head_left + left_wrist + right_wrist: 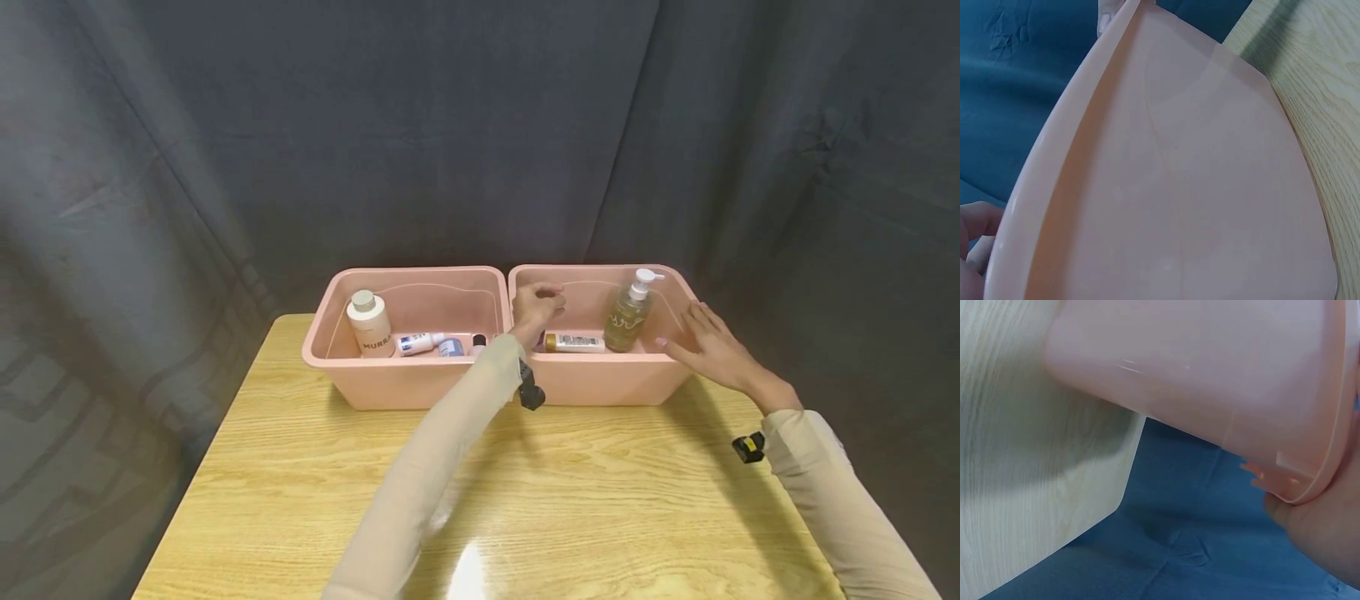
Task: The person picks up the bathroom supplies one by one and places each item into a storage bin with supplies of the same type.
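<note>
My left hand (534, 307) hangs over the left end of the right pink bin (600, 385), its fingers loosely bent with nothing seen between them. In the left wrist view its fingers (977, 228) show past the bin's rim. My right hand (712, 348) rests at the bin's right rim with fingers extended; in the right wrist view part of that hand (1325, 528) touches the rim. Inside this bin, a pump bottle (626, 319) of yellowish liquid leans, and a white tube (581, 343) with a gold cap lies near the front wall.
Beside it stands a left pink bin (397, 385). It holds a large white bottle (370, 325), a small white bottle (415, 343), a blue-labelled container (451, 347) and a dark-capped bottle (478, 342). Both bins stand on a wooden table (600, 500) before a grey curtain (390, 133).
</note>
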The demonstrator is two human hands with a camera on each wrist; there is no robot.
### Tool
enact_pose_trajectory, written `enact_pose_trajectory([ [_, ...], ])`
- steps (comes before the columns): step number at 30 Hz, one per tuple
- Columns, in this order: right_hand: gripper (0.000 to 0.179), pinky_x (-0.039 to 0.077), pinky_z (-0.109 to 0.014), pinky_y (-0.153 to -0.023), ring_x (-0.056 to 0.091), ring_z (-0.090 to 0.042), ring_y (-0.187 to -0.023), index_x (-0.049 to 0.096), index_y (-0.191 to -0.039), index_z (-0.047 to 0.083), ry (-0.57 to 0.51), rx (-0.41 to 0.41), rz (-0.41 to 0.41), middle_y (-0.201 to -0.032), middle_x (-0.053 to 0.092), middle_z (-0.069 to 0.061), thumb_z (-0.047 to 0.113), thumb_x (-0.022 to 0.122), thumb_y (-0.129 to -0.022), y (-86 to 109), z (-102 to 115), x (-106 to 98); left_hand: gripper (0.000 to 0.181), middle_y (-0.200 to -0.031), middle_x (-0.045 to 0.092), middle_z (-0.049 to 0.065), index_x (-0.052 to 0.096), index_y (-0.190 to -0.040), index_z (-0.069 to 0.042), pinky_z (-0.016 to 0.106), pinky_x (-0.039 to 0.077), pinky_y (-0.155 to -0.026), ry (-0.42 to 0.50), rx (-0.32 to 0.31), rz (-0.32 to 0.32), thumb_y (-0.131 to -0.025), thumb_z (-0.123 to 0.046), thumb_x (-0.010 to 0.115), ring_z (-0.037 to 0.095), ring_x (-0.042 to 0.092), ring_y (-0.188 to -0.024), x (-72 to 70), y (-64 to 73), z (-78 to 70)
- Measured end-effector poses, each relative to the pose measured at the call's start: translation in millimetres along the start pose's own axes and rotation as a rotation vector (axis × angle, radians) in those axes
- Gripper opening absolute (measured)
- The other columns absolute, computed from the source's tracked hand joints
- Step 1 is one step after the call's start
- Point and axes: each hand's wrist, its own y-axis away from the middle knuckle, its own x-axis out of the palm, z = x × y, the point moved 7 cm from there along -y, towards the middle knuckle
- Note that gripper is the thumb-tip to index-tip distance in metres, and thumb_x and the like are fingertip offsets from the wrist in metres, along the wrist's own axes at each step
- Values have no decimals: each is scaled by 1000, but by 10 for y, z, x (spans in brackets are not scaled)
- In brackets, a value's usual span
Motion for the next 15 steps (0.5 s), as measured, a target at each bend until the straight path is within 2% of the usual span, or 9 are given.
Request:
enact_pose_trajectory([
  [2, 90, 4, -71, -109, -11, -43, -147, 11, -154, -9, 1, -5, 6, -160, -7, -29, 50, 51, -99, -10, 9, -7, 20, -92, 71, 9, 74, -104, 2, 26, 58, -73, 9, 11, 7, -86, 9, 69, 33, 72, -92, 0, -6, -10],
  [10, 91, 3, -70, -110, -9, -51, -144, 12, -150, -15, 11, -35, 58, -155, -5, -39, 48, 53, -98, -21, 53, -41, 20, -91, 70, 5, 74, -106, 1, 23, 57, -72, -26, 23, 64, -87, 6, 69, 24, 72, -86, -49, 55, -77],
  [15, 92, 5, -73, -108, -6, -58, -141, 14, -149, -17, 16, -36, 101, -153, -1, -42, 45, 56, -97, -48, 115, -89, 19, -94, 70, 10, 73, -105, 5, 35, 58, -80, 17, 66, 96, -87, 8, 68, 34, 70, -94, -116, 71, -150],
])
